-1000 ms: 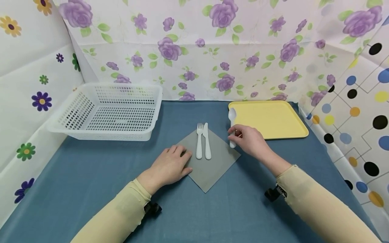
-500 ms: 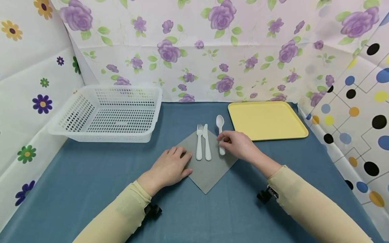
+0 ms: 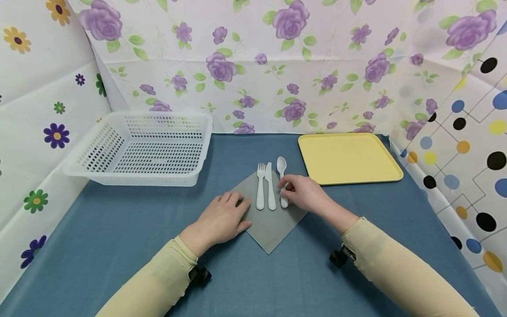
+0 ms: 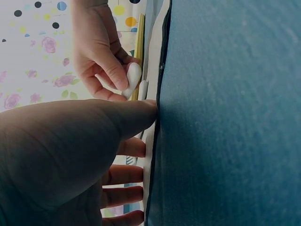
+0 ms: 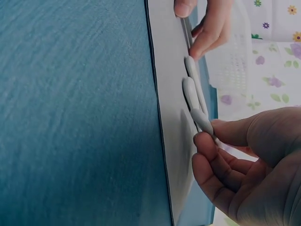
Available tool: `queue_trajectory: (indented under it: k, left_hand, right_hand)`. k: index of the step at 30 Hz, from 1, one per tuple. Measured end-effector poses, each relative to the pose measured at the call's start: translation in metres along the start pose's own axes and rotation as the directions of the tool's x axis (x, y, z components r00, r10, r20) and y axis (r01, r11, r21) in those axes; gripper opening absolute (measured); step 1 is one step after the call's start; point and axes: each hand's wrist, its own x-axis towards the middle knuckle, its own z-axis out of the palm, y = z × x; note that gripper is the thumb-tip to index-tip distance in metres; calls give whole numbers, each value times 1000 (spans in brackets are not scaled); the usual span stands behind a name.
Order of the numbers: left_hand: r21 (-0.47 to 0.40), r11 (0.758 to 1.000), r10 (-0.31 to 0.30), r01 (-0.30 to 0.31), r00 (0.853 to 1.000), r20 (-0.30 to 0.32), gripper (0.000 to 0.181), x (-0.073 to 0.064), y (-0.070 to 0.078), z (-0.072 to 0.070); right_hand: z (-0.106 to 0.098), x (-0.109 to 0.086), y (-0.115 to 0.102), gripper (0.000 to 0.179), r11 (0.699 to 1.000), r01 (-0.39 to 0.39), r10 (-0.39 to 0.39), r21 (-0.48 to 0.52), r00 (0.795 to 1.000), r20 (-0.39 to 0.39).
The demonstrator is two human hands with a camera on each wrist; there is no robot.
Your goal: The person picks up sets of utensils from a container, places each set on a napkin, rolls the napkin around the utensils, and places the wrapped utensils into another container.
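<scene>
My right hand (image 3: 303, 191) pinches a white spoon (image 3: 281, 165) by its handle between thumb and fingertips, over the right part of a grey square mat (image 3: 269, 233). The handle's rounded end (image 5: 201, 121) shows in the right wrist view, slightly raised above the mat. To its left, a white fork (image 3: 260, 189) and a white table knife (image 3: 271, 193) lie side by side on the mat, handles toward me. My left hand (image 3: 222, 218) rests on the mat's left corner, its fingers (image 4: 123, 174) extended onto the surface in the left wrist view.
A white perforated plastic basket (image 3: 194, 176) stands at the back left. At the back right lies a yellow tray (image 3: 352, 158). Blue cloth (image 3: 126, 237) covers the table, with patterned sheets hanging on three sides.
My right hand has carried the spoon leftward and toward me, from beside the yellow tray to over the mat next to the knife. The left hand has stayed in place.
</scene>
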Motion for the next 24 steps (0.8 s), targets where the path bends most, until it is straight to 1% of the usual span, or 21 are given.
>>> queue_trajectory:
  k: [10, 16, 24]
  left_hand:
    - [-11, 1000, 4, -4, 1000, 3, 55, -1, 0, -2]
    - [-6, 1000, 7, -7, 1000, -5, 55, -1, 0, -2]
    - [-2, 1000, 8, -8, 1000, -9, 56, -1, 0, -1]
  right_hand:
    - [6, 2, -2, 15, 999, -27, 28, -39, 1000, 12]
    - [7, 4, -2, 15, 998, -8, 10, -64, 1000, 22]
    - [9, 4, -2, 14, 998, -8, 9, -59, 1000, 22]
